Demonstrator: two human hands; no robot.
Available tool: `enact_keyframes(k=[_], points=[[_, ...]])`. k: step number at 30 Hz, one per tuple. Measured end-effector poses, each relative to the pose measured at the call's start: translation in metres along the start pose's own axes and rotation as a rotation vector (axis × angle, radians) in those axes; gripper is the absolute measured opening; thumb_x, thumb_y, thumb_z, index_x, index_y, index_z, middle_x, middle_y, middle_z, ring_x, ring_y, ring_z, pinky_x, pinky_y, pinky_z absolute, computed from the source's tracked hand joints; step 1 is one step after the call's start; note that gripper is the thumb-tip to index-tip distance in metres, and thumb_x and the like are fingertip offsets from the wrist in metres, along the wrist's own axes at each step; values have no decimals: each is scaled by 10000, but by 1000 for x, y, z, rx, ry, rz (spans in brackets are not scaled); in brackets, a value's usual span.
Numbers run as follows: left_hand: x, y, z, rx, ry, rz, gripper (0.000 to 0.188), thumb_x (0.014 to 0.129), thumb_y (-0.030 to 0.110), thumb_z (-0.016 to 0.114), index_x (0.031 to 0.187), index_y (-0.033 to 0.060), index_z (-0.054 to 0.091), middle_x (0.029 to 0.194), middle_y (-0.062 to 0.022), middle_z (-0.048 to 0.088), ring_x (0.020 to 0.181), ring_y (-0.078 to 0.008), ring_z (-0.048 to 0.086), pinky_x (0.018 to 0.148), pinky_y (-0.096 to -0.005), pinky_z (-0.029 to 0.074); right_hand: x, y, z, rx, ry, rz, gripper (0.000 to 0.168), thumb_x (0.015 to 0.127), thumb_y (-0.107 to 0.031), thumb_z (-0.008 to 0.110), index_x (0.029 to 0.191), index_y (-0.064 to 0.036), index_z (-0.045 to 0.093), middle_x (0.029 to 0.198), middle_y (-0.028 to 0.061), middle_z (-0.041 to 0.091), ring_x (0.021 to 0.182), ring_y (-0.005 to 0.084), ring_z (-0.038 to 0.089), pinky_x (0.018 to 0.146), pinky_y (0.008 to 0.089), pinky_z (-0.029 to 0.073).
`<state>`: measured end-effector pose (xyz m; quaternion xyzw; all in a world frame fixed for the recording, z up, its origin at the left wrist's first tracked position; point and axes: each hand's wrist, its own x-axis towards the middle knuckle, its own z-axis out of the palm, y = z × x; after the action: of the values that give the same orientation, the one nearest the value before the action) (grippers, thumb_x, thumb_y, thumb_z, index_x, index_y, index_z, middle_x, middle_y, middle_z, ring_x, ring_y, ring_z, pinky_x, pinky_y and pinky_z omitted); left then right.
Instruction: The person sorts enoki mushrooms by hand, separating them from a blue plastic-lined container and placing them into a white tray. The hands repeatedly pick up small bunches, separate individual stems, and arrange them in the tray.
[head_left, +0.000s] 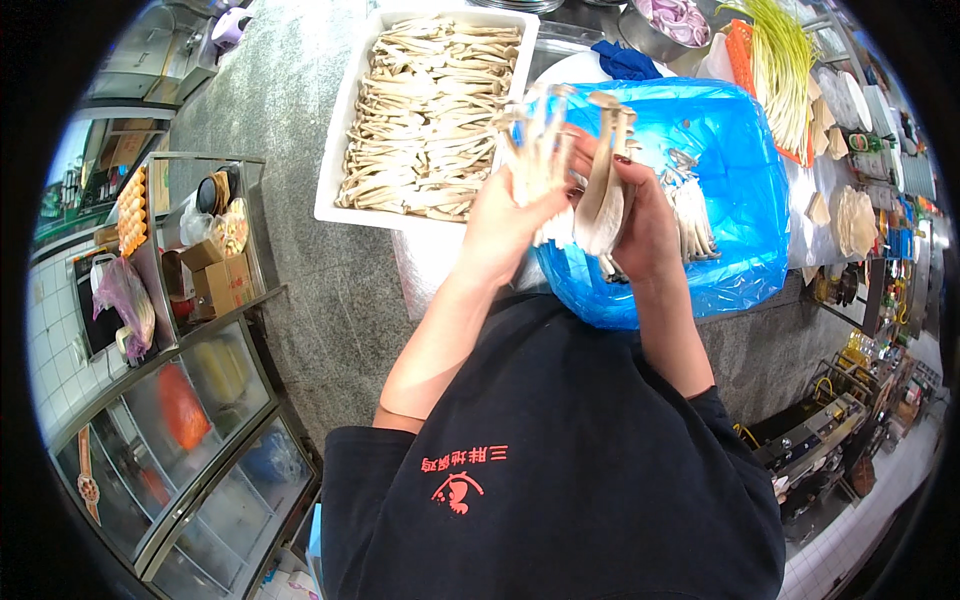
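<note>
My left hand (496, 232) grips a bunch of pale, long-stemmed mushrooms (541, 154), blurred by motion, with the caps pointing away from me. Beside it, my right hand (651, 221) holds a second, sharper bunch of brown-capped mushrooms (600, 187), its thumb across the stems. Both hands are over the near left part of a container lined with a blue plastic bag (750, 180). Inside the bag lie a cluster of mushrooms (691, 221) and some small loose pieces (681, 161). To the left, rows of similar mushrooms (427, 120) fill a white foam box (326, 199).
Behind the bag are a dark blue cloth (626, 61) and a metal bowl of sliced onion (667, 26). Long green-and-white stalks (784, 82) lie in an orange basket (741, 56) at the right. A metal shelf (259, 225) and a glass-doored fridge (202, 420) stand left.
</note>
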<state>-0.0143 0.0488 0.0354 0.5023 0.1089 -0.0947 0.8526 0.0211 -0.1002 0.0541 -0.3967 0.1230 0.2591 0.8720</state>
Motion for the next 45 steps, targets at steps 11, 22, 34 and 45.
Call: enact_keyframes(k=[11,22,34,45], points=[[4,7,-21,-130,192,93,273,764,-34,692,1023,-9,610,905,-41,650,789,-98,610,715,-245,488,-3,-5,-14,-532,201,-377,164,932,-145,544,953,-4,625,771,29,613,664,83,571,598,240,473],[-3,18,-17,78,15,25,258,783,-2,687,1032,-18,621,893,-49,663,791,-94,626,720,-230,491,-6,-2,11,-731,46,-96,150,809,-102,685,906,7,651,690,18,606,585,56,543,515,192,419],[-26,42,-112,295,34,-88,322,795,-39,603,1111,-65,551,968,-107,639,791,-173,640,735,-297,527,-23,-68,-49,-1103,38,-47,153,763,-68,648,889,19,639,710,15,612,647,65,558,577,229,448],[-4,-7,-19,-153,8,66,297,817,0,656,1101,-26,574,914,-85,661,802,-140,643,738,-273,521,-2,13,11,-558,-50,-67,274,893,-96,553,1128,39,593,992,64,646,751,83,584,681,228,467]])
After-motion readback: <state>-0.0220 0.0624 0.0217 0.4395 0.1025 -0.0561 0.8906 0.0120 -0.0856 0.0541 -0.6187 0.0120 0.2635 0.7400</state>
